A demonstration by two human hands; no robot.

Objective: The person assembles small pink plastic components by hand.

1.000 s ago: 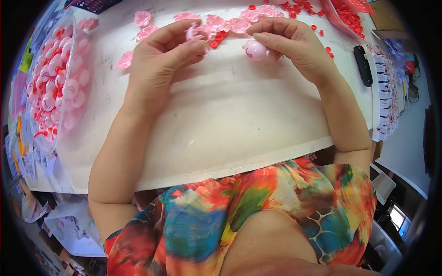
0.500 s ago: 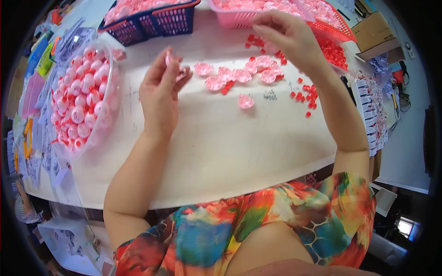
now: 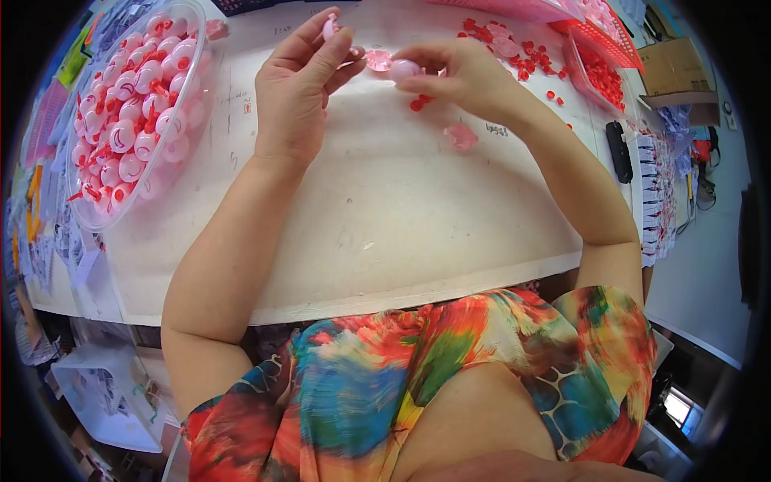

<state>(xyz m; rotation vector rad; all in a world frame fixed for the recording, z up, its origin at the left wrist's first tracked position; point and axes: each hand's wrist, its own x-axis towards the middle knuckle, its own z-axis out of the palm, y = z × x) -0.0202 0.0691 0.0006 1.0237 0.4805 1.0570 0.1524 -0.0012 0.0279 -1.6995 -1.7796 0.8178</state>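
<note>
My left hand is raised over the table, its fingers closed on a small pink plastic piece; a second pink bit shows lower between the fingers. To its right, my right hand pinches a round, pale pink plastic ball between thumb and fingers. A pink flower-shaped piece lies on the table just behind the ball. Another flower piece rests nearer me, below my right hand. Several small red caps lie under the right hand's fingertips.
At the left stands a clear oval tub of pink balls with red stems. Loose red caps are scattered at the back right, beside a tray of red caps. A pink basket is behind them. A black object lies at the right edge.
My right hand has come down and left from the pink basket and now holds a pale pink ball near my left hand. The view has shifted, and fewer flower pieces show.
</note>
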